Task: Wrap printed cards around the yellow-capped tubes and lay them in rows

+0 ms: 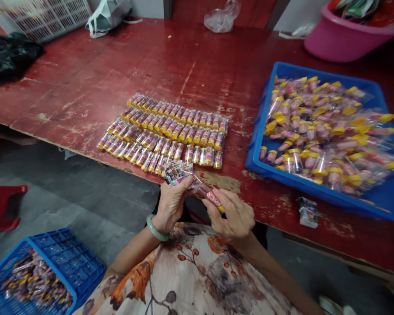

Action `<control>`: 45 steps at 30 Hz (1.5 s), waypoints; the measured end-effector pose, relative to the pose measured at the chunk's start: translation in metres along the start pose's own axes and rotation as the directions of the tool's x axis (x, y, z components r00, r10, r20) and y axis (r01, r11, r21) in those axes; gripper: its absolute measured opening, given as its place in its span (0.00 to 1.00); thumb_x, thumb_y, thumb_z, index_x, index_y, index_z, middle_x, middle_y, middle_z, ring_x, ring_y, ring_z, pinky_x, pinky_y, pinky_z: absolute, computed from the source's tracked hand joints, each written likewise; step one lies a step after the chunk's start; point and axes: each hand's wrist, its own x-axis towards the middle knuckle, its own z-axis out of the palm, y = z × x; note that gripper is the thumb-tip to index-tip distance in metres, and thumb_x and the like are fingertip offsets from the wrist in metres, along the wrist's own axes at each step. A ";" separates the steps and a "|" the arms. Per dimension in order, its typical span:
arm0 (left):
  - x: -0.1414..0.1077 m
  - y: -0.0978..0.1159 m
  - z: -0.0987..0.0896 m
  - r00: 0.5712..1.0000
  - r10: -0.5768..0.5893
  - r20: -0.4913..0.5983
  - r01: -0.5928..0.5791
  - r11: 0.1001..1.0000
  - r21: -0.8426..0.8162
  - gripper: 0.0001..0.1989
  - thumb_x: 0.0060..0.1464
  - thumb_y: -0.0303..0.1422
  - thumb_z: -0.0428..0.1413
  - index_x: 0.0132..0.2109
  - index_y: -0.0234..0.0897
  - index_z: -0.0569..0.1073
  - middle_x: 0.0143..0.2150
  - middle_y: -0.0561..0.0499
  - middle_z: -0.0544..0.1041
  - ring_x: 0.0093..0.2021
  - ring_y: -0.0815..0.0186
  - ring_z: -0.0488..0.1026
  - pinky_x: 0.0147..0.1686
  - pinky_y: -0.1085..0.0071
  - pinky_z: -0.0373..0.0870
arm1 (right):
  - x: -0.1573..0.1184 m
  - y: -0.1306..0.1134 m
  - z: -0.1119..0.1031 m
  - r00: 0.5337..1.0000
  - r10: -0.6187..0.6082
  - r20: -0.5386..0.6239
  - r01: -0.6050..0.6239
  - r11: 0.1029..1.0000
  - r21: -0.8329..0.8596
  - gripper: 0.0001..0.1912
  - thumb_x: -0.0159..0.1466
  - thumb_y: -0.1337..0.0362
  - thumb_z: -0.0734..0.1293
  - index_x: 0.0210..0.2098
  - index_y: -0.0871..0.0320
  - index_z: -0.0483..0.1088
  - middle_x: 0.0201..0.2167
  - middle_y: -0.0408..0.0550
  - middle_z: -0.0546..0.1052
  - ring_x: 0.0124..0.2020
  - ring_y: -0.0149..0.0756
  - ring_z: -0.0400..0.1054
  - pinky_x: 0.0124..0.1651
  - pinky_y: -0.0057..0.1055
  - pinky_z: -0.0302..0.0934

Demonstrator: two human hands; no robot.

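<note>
1. Red table (95,74): keep its tube rows (175,130) straight.
2. Left hand (173,202): pinches printed pieces (177,171), best kept fanned.
3. Right hand (233,214): holds the pink-filled tube (213,197) near the table's edge; gentle, steady pressure should suit.

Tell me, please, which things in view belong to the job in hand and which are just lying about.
Seemingly in the job:
yellow-capped tube in the right hand
printed packets in the left hand
rows of tubes
blue tray
packet stack
blue crate

Seemingly lying about:
pink tub
clear bag
black bag
white bag
</note>
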 end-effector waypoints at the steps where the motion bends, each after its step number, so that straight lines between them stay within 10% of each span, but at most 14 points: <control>1: 0.000 -0.001 0.000 1.000 0.000 0.006 0.000 1.000 0.002 0.20 0.35 0.33 0.71 0.37 0.31 0.77 0.34 0.51 0.79 0.29 0.69 0.75 0.27 0.74 0.75 | -0.001 0.000 0.000 1.000 -0.003 -0.003 0.003 1.000 -0.002 0.28 0.59 0.68 0.71 0.57 0.58 0.64 0.36 0.53 0.79 0.34 0.40 0.75 0.35 0.32 0.71; 7: 0.001 -0.005 0.000 1.000 -0.004 -0.006 0.004 1.000 -0.005 0.19 0.35 0.32 0.71 0.36 0.30 0.77 0.32 0.52 0.79 0.27 0.70 0.75 0.26 0.74 0.75 | -0.008 0.006 -0.001 0.994 -0.096 0.053 0.100 0.990 -0.097 0.26 0.59 0.68 0.71 0.57 0.56 0.67 0.36 0.53 0.79 0.32 0.38 0.74 0.34 0.32 0.69; 15: 0.004 -0.005 0.000 0.999 -0.038 -0.012 0.038 0.999 -0.032 0.21 0.33 0.33 0.72 0.36 0.31 0.76 0.31 0.52 0.79 0.28 0.69 0.75 0.28 0.72 0.77 | -0.001 0.004 0.002 0.995 0.094 -0.017 -0.093 0.995 0.039 0.26 0.60 0.69 0.70 0.58 0.54 0.64 0.36 0.52 0.79 0.34 0.41 0.76 0.32 0.32 0.70; 23: 0.009 -0.006 -0.004 0.984 -0.170 0.045 0.173 0.983 -0.059 0.17 0.37 0.33 0.71 0.34 0.30 0.78 0.31 0.51 0.79 0.26 0.72 0.75 0.26 0.78 0.75 | -0.010 0.012 -0.001 0.992 -0.122 0.045 0.126 0.986 -0.110 0.27 0.56 0.71 0.73 0.54 0.55 0.68 0.39 0.54 0.78 0.37 0.39 0.74 0.38 0.33 0.70; 45: 0.000 -0.009 -0.004 0.998 -0.030 0.053 0.033 0.998 -0.055 0.18 0.36 0.32 0.71 0.36 0.31 0.76 0.33 0.51 0.79 0.30 0.68 0.76 0.32 0.71 0.77 | -0.010 0.000 0.008 0.994 -0.113 0.009 0.113 0.988 -0.105 0.20 0.57 0.71 0.73 0.49 0.62 0.69 0.37 0.54 0.77 0.38 0.37 0.74 0.38 0.28 0.69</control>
